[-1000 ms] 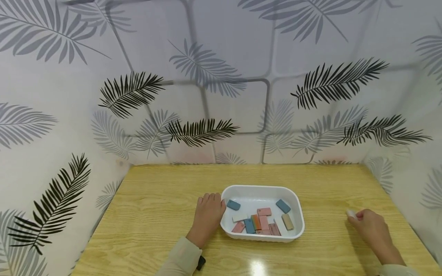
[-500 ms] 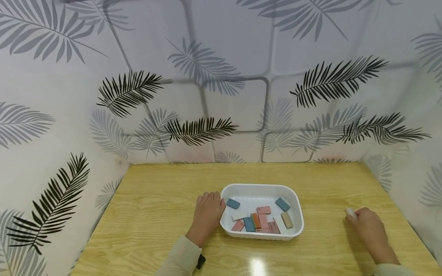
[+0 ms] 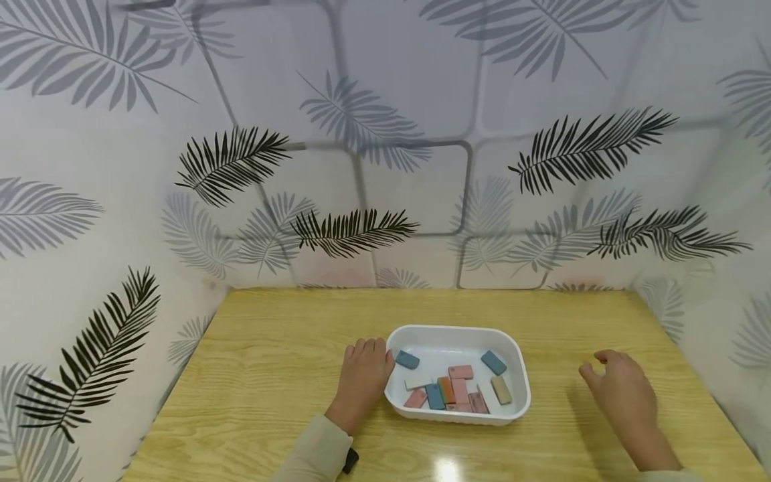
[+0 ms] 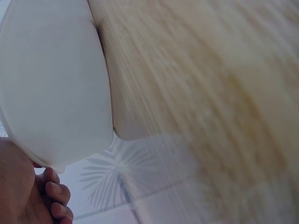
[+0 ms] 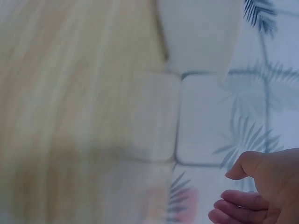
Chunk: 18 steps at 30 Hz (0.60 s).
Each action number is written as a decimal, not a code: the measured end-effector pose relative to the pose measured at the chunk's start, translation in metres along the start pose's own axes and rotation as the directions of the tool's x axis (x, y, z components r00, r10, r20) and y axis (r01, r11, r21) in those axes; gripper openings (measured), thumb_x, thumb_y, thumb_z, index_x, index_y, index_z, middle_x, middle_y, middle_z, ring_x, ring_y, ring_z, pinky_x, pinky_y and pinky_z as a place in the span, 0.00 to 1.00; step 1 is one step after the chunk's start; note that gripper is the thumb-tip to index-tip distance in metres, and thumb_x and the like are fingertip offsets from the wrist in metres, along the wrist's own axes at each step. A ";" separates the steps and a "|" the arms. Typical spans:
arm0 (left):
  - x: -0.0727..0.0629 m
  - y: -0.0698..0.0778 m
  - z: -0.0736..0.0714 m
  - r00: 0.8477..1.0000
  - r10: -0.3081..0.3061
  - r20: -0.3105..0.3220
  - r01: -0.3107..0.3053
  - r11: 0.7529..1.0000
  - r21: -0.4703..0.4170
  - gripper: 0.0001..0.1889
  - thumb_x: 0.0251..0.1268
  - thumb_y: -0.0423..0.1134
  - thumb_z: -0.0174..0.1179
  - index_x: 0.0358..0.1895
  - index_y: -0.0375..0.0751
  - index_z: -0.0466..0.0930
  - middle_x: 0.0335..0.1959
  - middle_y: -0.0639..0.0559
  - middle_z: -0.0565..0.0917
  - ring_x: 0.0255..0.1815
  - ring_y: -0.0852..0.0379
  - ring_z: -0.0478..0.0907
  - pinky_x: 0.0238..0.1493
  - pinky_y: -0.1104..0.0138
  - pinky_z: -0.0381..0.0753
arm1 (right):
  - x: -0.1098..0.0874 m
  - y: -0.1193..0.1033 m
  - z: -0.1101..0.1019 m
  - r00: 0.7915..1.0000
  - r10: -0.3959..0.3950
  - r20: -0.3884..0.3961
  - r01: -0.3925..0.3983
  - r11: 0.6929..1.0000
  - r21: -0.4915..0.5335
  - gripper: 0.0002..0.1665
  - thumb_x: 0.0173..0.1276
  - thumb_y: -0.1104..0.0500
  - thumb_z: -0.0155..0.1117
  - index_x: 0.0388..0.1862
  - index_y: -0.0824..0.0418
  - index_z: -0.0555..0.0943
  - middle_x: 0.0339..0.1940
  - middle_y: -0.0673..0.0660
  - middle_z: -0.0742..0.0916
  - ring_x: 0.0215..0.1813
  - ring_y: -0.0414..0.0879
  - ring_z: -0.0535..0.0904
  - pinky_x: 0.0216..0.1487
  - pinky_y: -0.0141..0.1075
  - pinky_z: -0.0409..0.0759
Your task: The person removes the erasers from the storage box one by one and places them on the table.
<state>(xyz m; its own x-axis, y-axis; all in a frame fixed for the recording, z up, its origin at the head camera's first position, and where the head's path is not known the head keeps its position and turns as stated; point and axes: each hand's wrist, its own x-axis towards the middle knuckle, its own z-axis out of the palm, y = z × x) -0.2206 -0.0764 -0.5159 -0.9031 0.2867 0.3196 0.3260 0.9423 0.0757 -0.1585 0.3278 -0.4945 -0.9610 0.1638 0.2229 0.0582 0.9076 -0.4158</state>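
Note:
A white plastic tray (image 3: 442, 335) stands on the wooden table, holding several small, flat, eraser-like blocks. Pink (image 3: 460, 390), blue (image 3: 494, 362), white (image 3: 489, 396), tan (image 3: 500, 389) and orange-green (image 3: 446, 389) ones lie there, mostly toward its front. My left hand (image 3: 363, 378) grips the tray's left rim; in the left wrist view its thumb and bent fingers (image 4: 57, 189) meet at that edge. Over the table to the tray's right is my right hand (image 3: 626, 395), with thumb and forefinger apart. No block shows between those fingers (image 5: 240, 200) in the right wrist view.
The light wooden table (image 3: 271, 355) reaches back to a pale, leaf-patterned backdrop (image 3: 409, 187) that also encloses both sides. A small black object (image 3: 351, 460) shows beside the left sleeve (image 3: 319, 448).
Earlier my right hand pinched a small white block; now its thumb and forefinger are apart and that block is out of sight. The hand has shifted left. My left hand stays on the tray.

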 end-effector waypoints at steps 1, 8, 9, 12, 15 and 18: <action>0.000 0.000 0.001 1.000 0.004 -0.009 -0.004 1.000 0.003 0.11 0.68 0.45 0.50 0.36 0.40 0.71 0.27 0.51 0.73 0.30 0.53 0.64 0.33 0.63 0.60 | 0.000 -0.008 -0.001 1.000 -0.014 -0.002 0.015 1.000 0.019 0.23 0.64 0.54 0.59 0.45 0.75 0.77 0.42 0.73 0.80 0.37 0.62 0.78 0.29 0.47 0.77; -0.003 -0.002 0.006 0.997 0.032 -0.071 -0.031 0.999 0.018 0.11 0.68 0.44 0.51 0.34 0.40 0.71 0.26 0.51 0.72 0.29 0.53 0.64 0.32 0.62 0.59 | -0.003 -0.063 -0.004 0.993 -0.113 -0.023 0.115 0.989 0.088 0.18 0.63 0.57 0.59 0.41 0.72 0.79 0.37 0.66 0.83 0.40 0.60 0.79 0.36 0.51 0.77; -0.004 -0.002 0.006 0.996 0.035 -0.080 -0.034 0.999 0.020 0.11 0.68 0.44 0.51 0.34 0.40 0.71 0.26 0.51 0.72 0.29 0.53 0.64 0.32 0.62 0.59 | -0.003 -0.069 -0.003 0.990 -0.135 -0.033 0.137 0.986 0.090 0.17 0.62 0.58 0.60 0.40 0.71 0.80 0.36 0.66 0.83 0.39 0.60 0.80 0.36 0.50 0.77; -0.004 -0.002 0.005 0.994 0.044 -0.098 -0.041 0.999 0.024 0.11 0.68 0.44 0.51 0.33 0.40 0.71 0.25 0.51 0.71 0.28 0.53 0.63 0.32 0.62 0.59 | -0.004 -0.085 0.003 0.980 -0.195 -0.044 0.199 0.975 0.097 0.14 0.59 0.60 0.63 0.39 0.71 0.80 0.34 0.64 0.83 0.38 0.57 0.80 0.36 0.49 0.77; -0.003 -0.001 0.004 0.996 0.040 -0.084 -0.037 0.999 0.029 0.11 0.68 0.44 0.51 0.32 0.40 0.71 0.25 0.51 0.71 0.28 0.53 0.63 0.32 0.62 0.59 | -0.005 -0.097 0.009 0.974 -0.226 0.018 0.222 0.967 0.124 0.15 0.58 0.60 0.64 0.40 0.70 0.80 0.35 0.62 0.84 0.39 0.56 0.80 0.38 0.49 0.77; -0.002 -0.001 0.005 0.998 0.027 -0.057 -0.025 0.999 0.025 0.11 0.68 0.45 0.50 0.33 0.41 0.70 0.25 0.51 0.71 0.28 0.53 0.62 0.32 0.62 0.59 | -0.006 -0.107 0.017 0.968 -0.231 0.103 0.213 0.965 0.155 0.15 0.58 0.61 0.64 0.41 0.71 0.80 0.36 0.62 0.83 0.41 0.55 0.80 0.39 0.48 0.77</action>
<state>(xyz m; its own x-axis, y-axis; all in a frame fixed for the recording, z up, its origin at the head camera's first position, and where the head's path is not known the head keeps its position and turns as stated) -0.2206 -0.0775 -0.5211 -0.8767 0.3015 0.3749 0.3417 0.9388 0.0439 -0.1634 0.2233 -0.4659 -0.9711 -0.0906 0.2208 -0.1908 0.8506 -0.4899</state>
